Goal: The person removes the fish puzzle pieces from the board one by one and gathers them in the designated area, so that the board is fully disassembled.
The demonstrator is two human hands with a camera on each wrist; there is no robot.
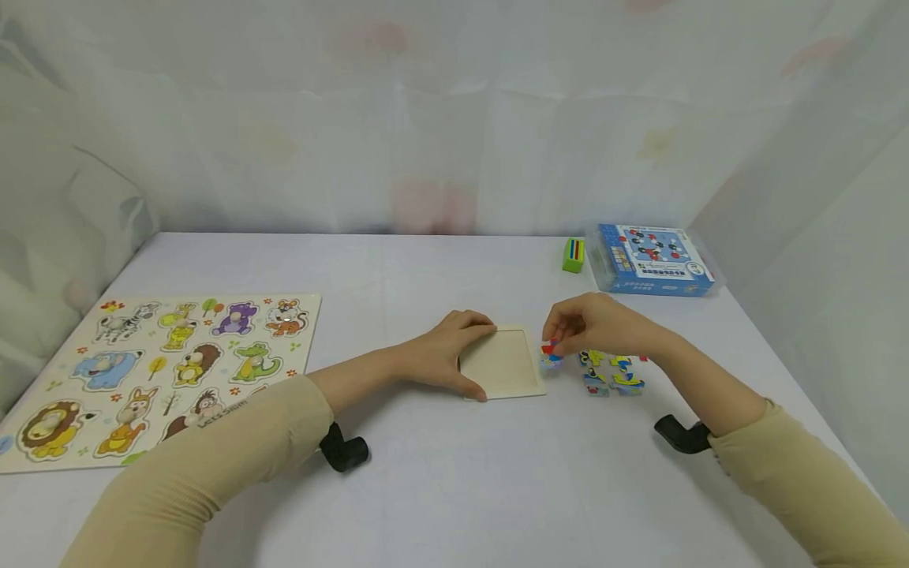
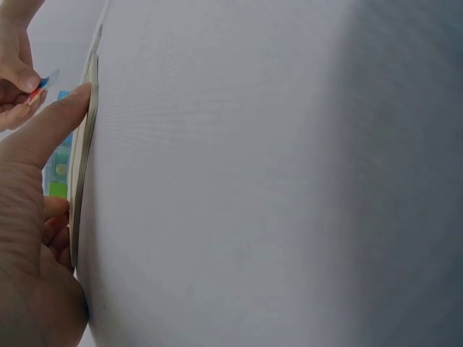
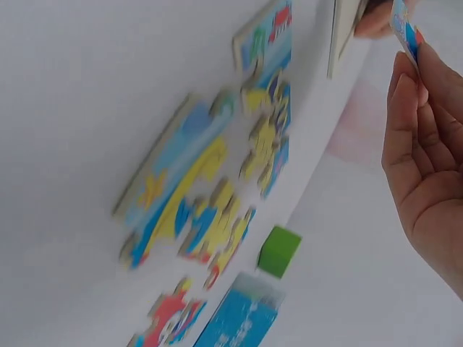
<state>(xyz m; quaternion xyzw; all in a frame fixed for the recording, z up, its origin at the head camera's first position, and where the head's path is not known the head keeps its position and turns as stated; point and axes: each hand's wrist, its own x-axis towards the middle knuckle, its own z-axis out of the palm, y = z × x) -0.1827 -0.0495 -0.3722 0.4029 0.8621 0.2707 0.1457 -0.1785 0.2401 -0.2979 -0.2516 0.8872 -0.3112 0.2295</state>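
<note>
My left hand (image 1: 447, 351) spans the left side of a shallow wooden puzzle tray (image 1: 506, 363), gripping it with the thumb at the near edge and fingers at the far edge. The tray's bare wooden bottom shows. Just right of it, my right hand (image 1: 600, 323) pinches a small red and blue puzzle piece (image 1: 550, 360) between thumb and fingers. In the right wrist view this jigsaw piece (image 3: 406, 30) is held up on edge, away from the table. Several loose jigsaw pieces (image 1: 628, 382), yellow and blue, lie below and beside the right hand, which partly hides them.
A large animal peg puzzle board (image 1: 237, 369) covers the table's left side, partly under the left sleeve. At the back right stand a blue box (image 1: 656, 260) in clear plastic and a small green block (image 1: 574, 255). Black wrist-mounted devices (image 1: 344, 451) hang by both forearms.
</note>
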